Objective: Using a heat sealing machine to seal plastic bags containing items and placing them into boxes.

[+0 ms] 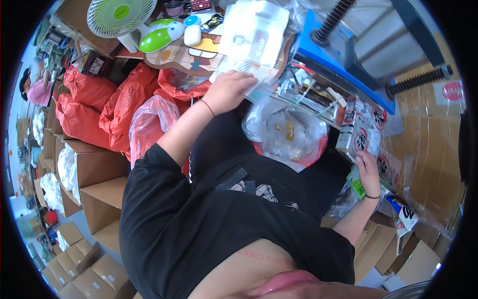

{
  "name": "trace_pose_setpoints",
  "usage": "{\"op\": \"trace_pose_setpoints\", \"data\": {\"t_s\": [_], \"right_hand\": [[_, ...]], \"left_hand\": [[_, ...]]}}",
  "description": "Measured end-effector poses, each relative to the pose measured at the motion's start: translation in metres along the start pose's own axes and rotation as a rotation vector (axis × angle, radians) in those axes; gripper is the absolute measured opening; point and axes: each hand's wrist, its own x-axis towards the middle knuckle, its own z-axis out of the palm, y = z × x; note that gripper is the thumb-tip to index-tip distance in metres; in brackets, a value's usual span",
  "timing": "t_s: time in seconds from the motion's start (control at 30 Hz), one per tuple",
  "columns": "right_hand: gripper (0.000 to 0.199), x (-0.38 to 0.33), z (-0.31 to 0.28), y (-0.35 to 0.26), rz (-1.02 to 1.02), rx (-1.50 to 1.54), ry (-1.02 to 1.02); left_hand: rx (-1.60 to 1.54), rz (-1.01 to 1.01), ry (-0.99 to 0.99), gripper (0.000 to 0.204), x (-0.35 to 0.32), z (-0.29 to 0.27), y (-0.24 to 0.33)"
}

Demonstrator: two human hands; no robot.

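Note:
My left hand (230,91) lies over the near end of white printed plastic pouches (253,35), fingers extended to the right and loosely together. Clear film shows beside its fingertips. The pouches rest on a patterned board (172,57). At the right, my right hand (368,174) touches the near edge of a stack of white packets with black and red round prints (354,127). Its fingers point away from me, slightly bent, and do not wrap round the stack. Between my hands, below the worktop edge, hangs a lined bag (286,132) with clear packaging inside.
A blue press frame (328,50) with black springs stands at the far right. A green and white fan (122,15) is at the far left. Red plastic bags (87,119) and cardboard boxes (102,192) crowd my left. Small tools (308,94) lie along the worktop.

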Motion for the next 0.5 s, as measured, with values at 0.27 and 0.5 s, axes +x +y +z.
{"op": "trace_pose_setpoints", "data": {"t_s": [0.27, 0.5], "right_hand": [[0.022, -0.001, -0.002, 0.002, -0.055, 0.196, 0.077], [0.006, 0.03, 0.01, -0.099, -0.234, 0.894, 0.232]], "left_hand": [[-0.713, -0.399, 0.06, 0.017, 0.014, 0.023, 0.077], [-0.949, -0.416, -0.259, 0.015, 0.028, 0.029, 0.163]]}}
